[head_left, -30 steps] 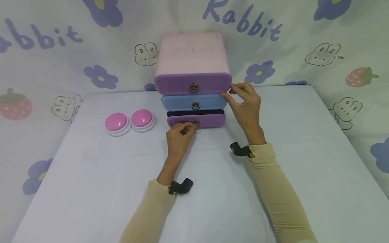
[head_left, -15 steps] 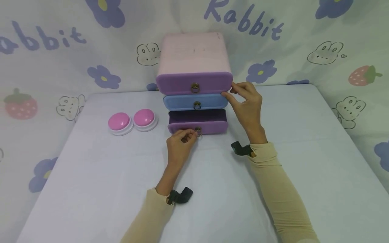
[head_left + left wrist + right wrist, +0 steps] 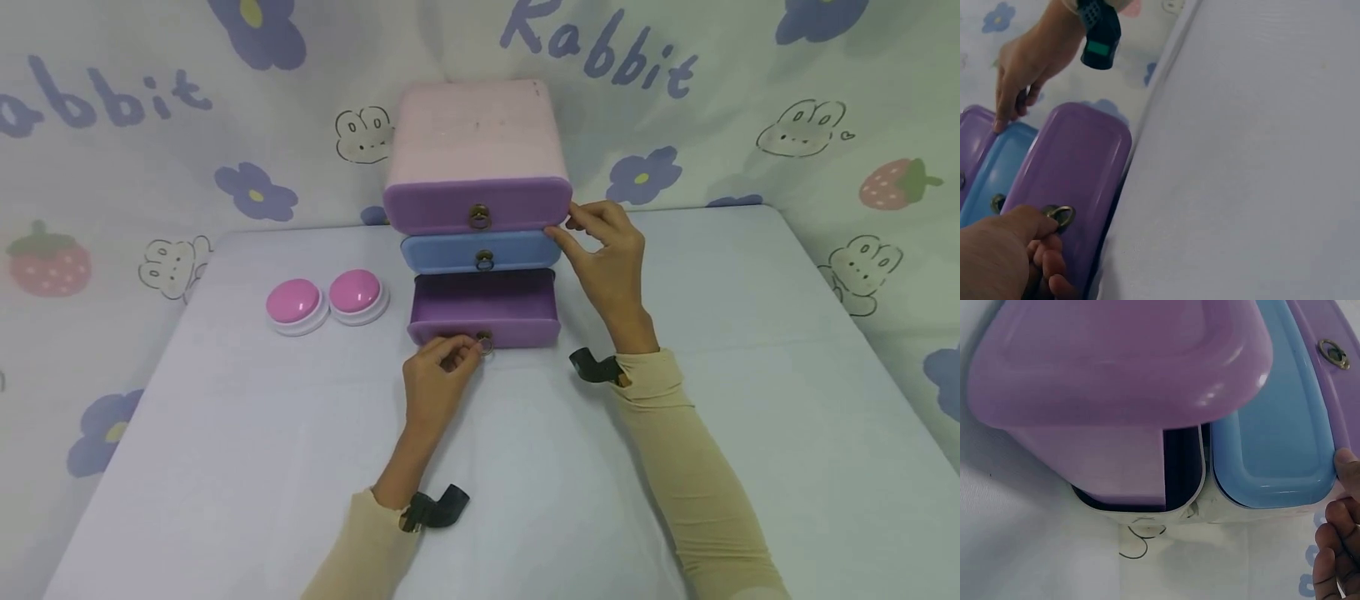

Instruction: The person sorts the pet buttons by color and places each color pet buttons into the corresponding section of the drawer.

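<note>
A small drawer cabinet (image 3: 480, 129) with a pale pink top stands at the back of the table. Its purple top drawer (image 3: 427, 207) and blue middle drawer (image 3: 442, 253) are closed. The purple bottom drawer (image 3: 517, 334) is pulled well out, and the visible part of its inside is bare. My left hand (image 3: 435, 379) pinches the brass ring pull (image 3: 1066, 215) on that drawer's front between thumb and finger. My right hand (image 3: 611, 258) holds the cabinet's right edge, thumb at the seam between the top and middle drawers and fingers along the side.
Two pink push buttons (image 3: 355, 292) on white bases sit side by side to the left of the cabinet. A white cloth covers the table (image 3: 750, 400). Behind hangs a curtain (image 3: 712, 150) printed with rabbits, flowers and strawberries.
The bottom drawer has slid outward toward me, from barely ajar to wide open, with my left hand drawing back on its ring. My right hand has stayed at the cabinet's edge.
</note>
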### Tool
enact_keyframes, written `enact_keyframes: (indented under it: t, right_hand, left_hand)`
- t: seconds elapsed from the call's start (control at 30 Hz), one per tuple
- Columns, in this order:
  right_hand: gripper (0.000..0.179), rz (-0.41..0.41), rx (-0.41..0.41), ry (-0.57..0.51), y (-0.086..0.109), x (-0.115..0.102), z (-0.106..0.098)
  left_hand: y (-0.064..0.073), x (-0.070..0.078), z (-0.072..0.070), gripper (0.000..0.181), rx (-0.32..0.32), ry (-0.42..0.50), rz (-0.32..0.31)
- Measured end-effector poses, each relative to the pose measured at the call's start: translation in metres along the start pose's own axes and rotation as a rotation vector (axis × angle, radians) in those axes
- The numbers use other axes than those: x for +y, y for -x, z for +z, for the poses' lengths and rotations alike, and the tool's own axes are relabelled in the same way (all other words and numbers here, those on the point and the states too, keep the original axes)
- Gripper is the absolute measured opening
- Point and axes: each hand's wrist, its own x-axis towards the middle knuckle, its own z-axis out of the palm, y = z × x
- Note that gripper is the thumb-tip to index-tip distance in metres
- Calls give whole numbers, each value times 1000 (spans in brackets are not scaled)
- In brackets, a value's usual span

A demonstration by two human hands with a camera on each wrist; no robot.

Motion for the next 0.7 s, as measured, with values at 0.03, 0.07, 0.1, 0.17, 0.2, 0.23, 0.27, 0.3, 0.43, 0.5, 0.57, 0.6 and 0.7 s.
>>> enact_keyframes:
  t: [0.03,0.07,0.1,0.17,0.2,0.23,0.27,0.3,0.43,0.5,0.57,0.6,0.7]
  right_hand:
    - [34,0,-1,3,0,2,0]
    - [34,-2,-2,-2,1,6,1]
    - [34,-4,-4,-11,1,10,1]
    - [35,-6,-6,-24,3,20,2]
    - [35,-14,-7,-27,4,26,2]
    - [36,-15,-8,-29,4,31,3]
    - [36,-15,-9,-31,5,34,3]
    - [37,-19,-14,-30,5,36,3]
    - [37,-28,-34,-10,5,36,2]
    - [38,-34,-42,0,5,36,1]
    - [38,-38,-41,-3,6,36,1]
    - [37,-40,-40,-4,6,36,1]
    - [38,-43,-38,-7,6,37,1]
  left_hand:
    - [2,1,-1,6,-5,2,-3]
    - [4,1,-1,6,-10,5,-5]
    - [6,2,-2,6,-15,8,-9]
    - [10,3,-3,7,-21,7,-15]
    - [11,4,-4,7,-24,3,-17]
    - [13,5,-5,7,-26,0,-17]
    - [15,6,-6,7,-27,-6,-14]
    - [16,6,-7,7,-27,-14,-10]
    - [23,6,-11,7,-25,-34,4]
    - [26,5,-13,7,-28,-45,0]
    - [30,5,-15,7,-34,-57,-8]
    - [32,5,-16,6,-38,-64,-11]
    - [37,7,-18,6,-47,-80,-22]
